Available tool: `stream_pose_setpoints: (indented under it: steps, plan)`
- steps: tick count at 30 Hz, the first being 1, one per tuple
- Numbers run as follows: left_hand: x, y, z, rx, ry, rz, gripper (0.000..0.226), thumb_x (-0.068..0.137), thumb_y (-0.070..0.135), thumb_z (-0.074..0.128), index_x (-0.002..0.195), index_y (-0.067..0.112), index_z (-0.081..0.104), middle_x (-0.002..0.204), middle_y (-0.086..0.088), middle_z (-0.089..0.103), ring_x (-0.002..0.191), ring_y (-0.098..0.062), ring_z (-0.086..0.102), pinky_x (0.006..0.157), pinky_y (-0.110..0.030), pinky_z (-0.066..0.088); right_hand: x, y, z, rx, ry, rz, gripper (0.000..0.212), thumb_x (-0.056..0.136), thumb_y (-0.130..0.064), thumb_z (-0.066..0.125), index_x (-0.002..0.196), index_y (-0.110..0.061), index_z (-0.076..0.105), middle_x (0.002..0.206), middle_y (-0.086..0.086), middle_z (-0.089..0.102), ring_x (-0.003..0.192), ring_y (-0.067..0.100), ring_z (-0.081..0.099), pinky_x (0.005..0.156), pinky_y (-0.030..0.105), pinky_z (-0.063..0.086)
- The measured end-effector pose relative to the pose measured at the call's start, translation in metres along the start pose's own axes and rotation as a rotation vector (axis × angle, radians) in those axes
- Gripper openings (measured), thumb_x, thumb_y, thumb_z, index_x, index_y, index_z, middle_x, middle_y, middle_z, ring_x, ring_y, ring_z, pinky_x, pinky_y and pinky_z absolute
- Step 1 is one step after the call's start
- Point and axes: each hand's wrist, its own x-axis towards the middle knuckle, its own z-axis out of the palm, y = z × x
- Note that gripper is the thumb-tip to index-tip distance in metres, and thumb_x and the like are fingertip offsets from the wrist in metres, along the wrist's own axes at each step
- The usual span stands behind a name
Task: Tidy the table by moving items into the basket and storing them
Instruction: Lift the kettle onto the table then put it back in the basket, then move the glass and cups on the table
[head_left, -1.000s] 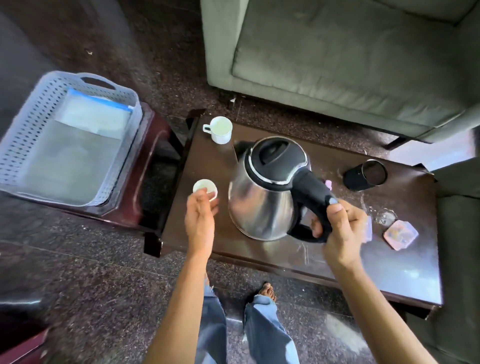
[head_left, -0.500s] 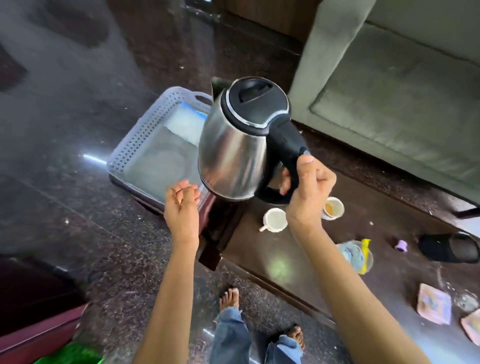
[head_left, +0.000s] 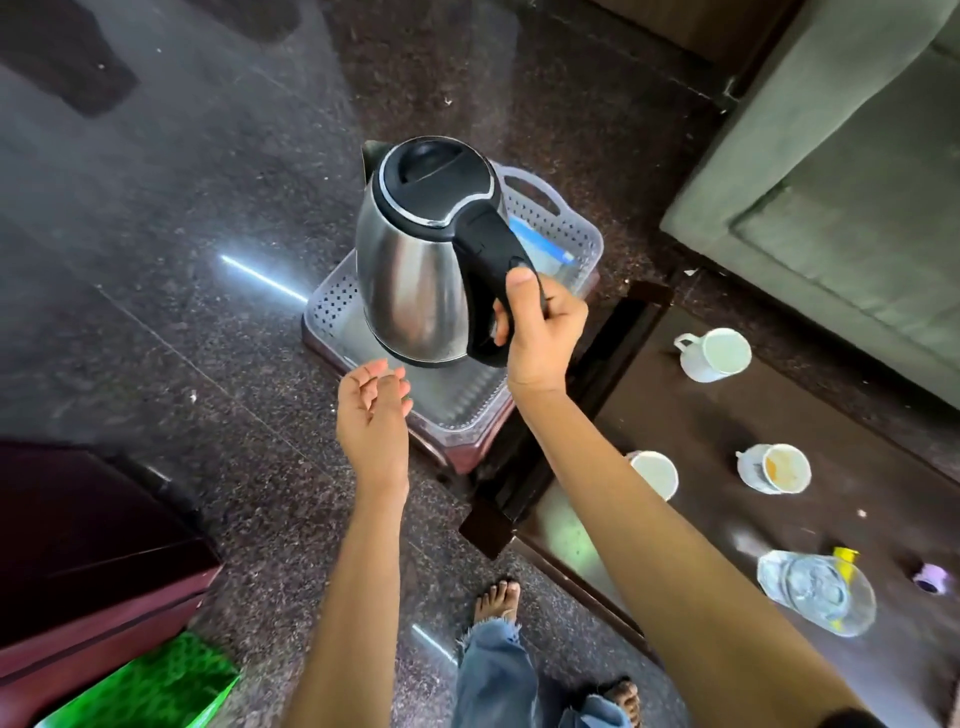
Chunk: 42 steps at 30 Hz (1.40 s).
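Observation:
A steel kettle (head_left: 415, 260) with a black lid and handle hangs upright over the white perforated basket (head_left: 332, 312). My right hand (head_left: 540, 332) grips the kettle's handle, thumb on top. My left hand (head_left: 371, 410) is held out with loosely bent fingers just below the kettle's base, at the basket's near edge, and holds nothing. A flat item with a blue edge (head_left: 543, 244) lies in the basket, mostly hidden behind the kettle.
The basket sits on a reddish side table (head_left: 467, 452). On the dark coffee table (head_left: 727, 415) at right stand three white cups (head_left: 714, 356), a clear glass jug (head_left: 815, 592) and a small purple object (head_left: 932, 579). A grey sofa (head_left: 831, 182) stands behind, a dark cabinet (head_left: 78, 545) at left.
My right hand lifted the kettle off the coffee table and carried it left, over the basket. My left hand left the small cup on the table and moved under the kettle.

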Motion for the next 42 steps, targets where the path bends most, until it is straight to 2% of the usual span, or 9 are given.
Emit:
stream_pose_setpoints:
  steps: [7,16,21,23,25,27,31,39,42]
  plan:
    - [0.025,-0.009,-0.003,0.042,0.014,-0.008,0.012,0.094,0.012,0.053,0.098,0.022,0.058,0.097,0.000,0.068,0.078,-0.006,0.063,0.069,-0.018,0.051,0.012,0.043,0.019,-0.070,-0.035,0.042,0.045,0.078,-0.039,0.062,0.047,-0.014,0.040,0.043,0.003,0.041,0.038,0.012,0.034,0.045,0.022,0.033]
    - [0.026,-0.015,0.006,0.060,-0.022,0.018,0.015,0.094,0.013,0.054,0.097,0.026,0.060,0.097,0.004,0.069,0.080,-0.002,0.065,0.069,-0.017,0.052,0.012,0.069,0.007,-0.119,-0.107,0.120,0.066,0.080,-0.041,0.062,0.050,0.012,0.035,0.044,0.030,0.034,0.044,0.040,0.030,0.045,0.046,0.027]
    - [0.014,-0.013,0.019,0.073,-0.021,0.005,0.012,0.093,0.014,0.054,0.097,0.023,0.060,0.093,0.007,0.070,0.079,-0.002,0.065,0.069,-0.017,0.051,0.013,0.064,-0.002,-0.163,-0.198,0.177,0.062,0.078,-0.047,0.063,0.063,0.011,0.046,0.050,0.026,0.039,0.051,0.025,0.036,0.048,0.041,0.035]
    - [0.004,-0.013,0.026,0.083,-0.041,-0.004,0.011,0.094,0.014,0.053,0.099,0.021,0.061,0.092,0.007,0.070,0.079,-0.002,0.065,0.070,-0.017,0.051,0.013,0.060,-0.011,-0.228,-0.262,0.203,0.051,0.077,-0.049,0.062,0.075,0.002,0.057,0.062,0.016,0.047,0.063,0.023,0.043,0.057,0.043,0.040]
    - [-0.009,-0.014,0.032,0.100,-0.069,-0.014,0.010,0.094,0.015,0.054,0.099,0.020,0.061,0.092,0.008,0.070,0.080,-0.003,0.065,0.071,-0.018,0.051,0.009,0.051,-0.025,-0.275,-0.296,0.213,0.051,0.077,-0.051,0.060,0.092,-0.002,0.059,0.078,0.005,0.055,0.075,0.016,0.051,0.068,0.033,0.044]
    - [-0.025,-0.017,0.040,0.108,-0.106,-0.023,0.010,0.094,0.014,0.054,0.099,0.019,0.061,0.093,0.006,0.071,0.084,-0.006,0.066,0.075,-0.021,0.051,0.005,0.040,-0.045,-0.294,-0.272,0.185,0.047,0.081,-0.048,0.057,0.103,-0.007,0.057,0.093,-0.004,0.058,0.085,0.004,0.055,0.078,0.019,0.045]
    - [-0.059,-0.028,0.062,0.168,-0.210,-0.067,0.010,0.093,0.017,0.055,0.097,0.024,0.061,0.100,0.001,0.071,0.091,-0.009,0.067,0.079,-0.024,0.050,-0.005,0.017,-0.095,-0.416,-0.198,0.138,0.041,0.086,-0.043,0.060,0.115,-0.016,0.052,0.113,0.003,0.058,0.105,0.011,0.054,0.095,0.025,0.044]
    - [-0.145,-0.062,0.129,0.346,-0.549,-0.049,0.010,0.092,0.020,0.057,0.094,0.027,0.063,0.098,0.003,0.072,0.089,-0.007,0.068,0.084,-0.030,0.054,-0.052,-0.010,-0.231,-0.757,0.068,-0.007,0.046,0.082,-0.034,0.071,0.119,-0.016,0.049,0.112,-0.008,0.050,0.113,0.015,0.049,0.096,0.018,0.038]
    - [-0.179,-0.085,0.148,0.434,-0.662,-0.066,0.007,0.091,0.023,0.058,0.094,0.026,0.064,0.095,0.006,0.072,0.089,-0.007,0.068,0.081,-0.029,0.053,-0.074,-0.015,-0.286,-0.890,0.160,0.006,0.053,0.079,-0.035,0.074,0.120,-0.013,0.049,0.114,-0.003,0.051,0.110,0.014,0.046,0.095,0.025,0.040]
